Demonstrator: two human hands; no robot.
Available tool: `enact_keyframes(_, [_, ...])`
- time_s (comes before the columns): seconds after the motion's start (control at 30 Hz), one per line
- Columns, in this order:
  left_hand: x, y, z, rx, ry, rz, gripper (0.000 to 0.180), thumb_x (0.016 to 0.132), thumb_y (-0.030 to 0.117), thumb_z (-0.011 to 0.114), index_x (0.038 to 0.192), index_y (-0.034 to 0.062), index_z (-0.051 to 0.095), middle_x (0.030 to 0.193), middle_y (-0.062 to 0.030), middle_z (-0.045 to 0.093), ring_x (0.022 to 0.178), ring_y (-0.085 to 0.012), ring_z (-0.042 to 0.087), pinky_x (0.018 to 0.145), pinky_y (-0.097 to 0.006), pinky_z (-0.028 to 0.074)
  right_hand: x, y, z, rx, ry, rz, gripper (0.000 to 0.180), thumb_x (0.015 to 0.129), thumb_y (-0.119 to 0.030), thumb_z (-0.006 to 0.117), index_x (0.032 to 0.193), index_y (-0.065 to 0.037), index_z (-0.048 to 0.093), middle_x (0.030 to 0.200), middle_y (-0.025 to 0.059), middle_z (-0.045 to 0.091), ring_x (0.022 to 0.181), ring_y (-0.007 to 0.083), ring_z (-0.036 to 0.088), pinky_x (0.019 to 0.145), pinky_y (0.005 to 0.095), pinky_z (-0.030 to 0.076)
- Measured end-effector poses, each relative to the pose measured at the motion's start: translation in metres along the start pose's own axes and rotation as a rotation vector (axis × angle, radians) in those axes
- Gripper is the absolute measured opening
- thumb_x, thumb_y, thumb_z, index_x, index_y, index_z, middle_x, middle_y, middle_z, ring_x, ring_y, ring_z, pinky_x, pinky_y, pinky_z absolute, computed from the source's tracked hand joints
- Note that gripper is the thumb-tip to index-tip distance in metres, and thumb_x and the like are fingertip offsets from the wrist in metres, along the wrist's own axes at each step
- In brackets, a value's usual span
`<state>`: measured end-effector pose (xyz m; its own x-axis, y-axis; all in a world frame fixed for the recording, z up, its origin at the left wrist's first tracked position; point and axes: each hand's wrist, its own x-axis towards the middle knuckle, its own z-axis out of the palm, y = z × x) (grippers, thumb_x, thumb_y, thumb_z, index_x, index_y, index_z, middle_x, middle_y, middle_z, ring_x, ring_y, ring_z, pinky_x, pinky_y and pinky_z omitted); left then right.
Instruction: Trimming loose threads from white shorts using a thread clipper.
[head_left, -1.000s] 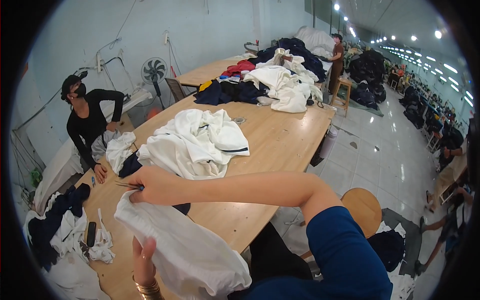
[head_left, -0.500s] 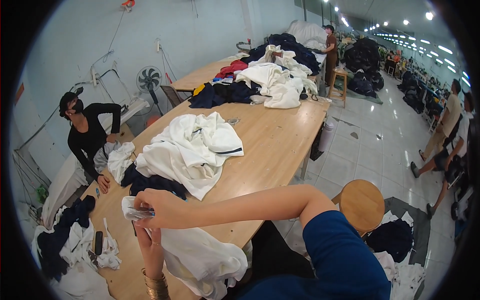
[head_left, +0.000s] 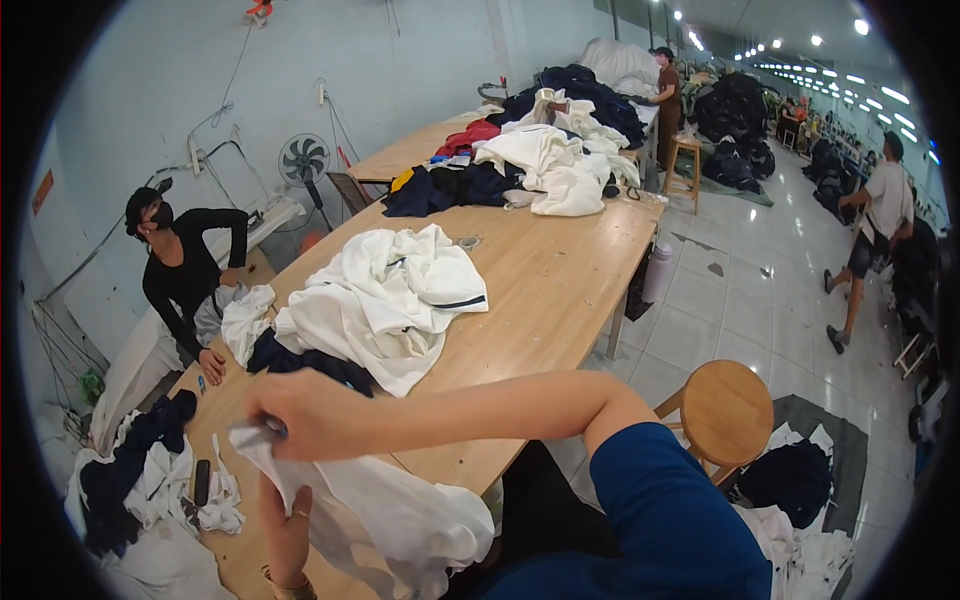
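Note:
A white garment [head_left: 400, 515] hangs in loose folds between my hands, over the near edge of the table and down toward my lap. My right hand [head_left: 315, 415] reaches across from the right, closed on the garment's upper edge. A small bluish, metallic-looking thing shows at its fingers, too blurred to name. Below it, my left hand [head_left: 285, 525], with a bracelet at the wrist, pinches the same cloth; some of its fingers are hidden behind the fabric. Just beyond my hands lie a heap of white garments [head_left: 385, 295] and a dark navy cloth [head_left: 305, 360].
The long wooden table [head_left: 540, 290] carries mixed garments [head_left: 550, 165] at its far end. White and navy scraps [head_left: 150, 490] lie at the left. A person in black [head_left: 190, 270] leans on the table's left side. A round stool [head_left: 725, 410] stands at my right, near floor piles [head_left: 790, 480].
My right hand has lifted slightly, drawing the garment's edge up, and my left hand has moved down and left. The cloth is more stretched between them. At far right, walking people have shifted.

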<state>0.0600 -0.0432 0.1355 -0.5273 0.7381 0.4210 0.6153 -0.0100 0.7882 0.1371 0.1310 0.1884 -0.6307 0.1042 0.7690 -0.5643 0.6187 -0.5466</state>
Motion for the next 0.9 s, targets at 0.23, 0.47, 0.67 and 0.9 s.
enact_keyframes(0.23, [-0.006,-0.058,-0.073,0.276,-0.293,-0.339,0.05,0.072,0.002,0.054,0.122,0.0005,0.047,0.113,-0.0142,0.057,0.104,-0.0208,0.053,0.088,-0.032,0.04,0.055,0.049,-0.022,-0.288,0.092,0.131,0.023,0.067,-0.007,0.055,0.09,-0.003,0.053,0.08,0.019,0.061,0.08,0.0373,0.059,0.067,0.0432,0.046])
enact_keyframes(0.47, [0.092,-0.069,-0.184,0.713,0.286,-0.064,0.032,0.074,0.004,0.048,0.104,-0.0001,0.06,0.101,-0.0131,0.064,0.09,-0.0247,0.062,0.08,-0.031,0.047,0.115,0.118,-0.088,-0.713,0.414,0.028,0.023,0.076,-0.016,0.057,0.096,-0.006,0.061,0.086,0.0164,0.064,0.082,0.0332,0.062,0.069,0.0389,0.048])
enact_keyframes(0.67, [0.012,-0.024,-0.151,0.557,0.355,0.074,0.046,0.066,-0.012,0.046,0.105,0.0065,0.063,0.108,-0.0087,0.062,0.102,-0.0208,0.056,0.091,-0.029,0.04,0.022,0.068,-0.088,-0.564,0.257,0.02,0.038,0.065,0.005,0.057,0.101,-0.004,0.059,0.093,0.0147,0.063,0.085,0.0291,0.062,0.074,0.0324,0.047])
enact_keyframes(0.9, [-0.138,-0.151,-0.022,0.735,0.036,-0.348,0.059,0.06,-0.008,0.048,0.114,0.0131,0.057,0.124,-0.0117,0.049,0.115,-0.0313,0.043,0.099,-0.041,0.033,-0.231,0.116,-0.012,-0.447,-0.136,0.75,0.04,0.064,0.001,0.063,0.103,-0.009,0.058,0.097,0.0118,0.059,0.082,0.0282,0.06,0.07,0.0355,0.049])
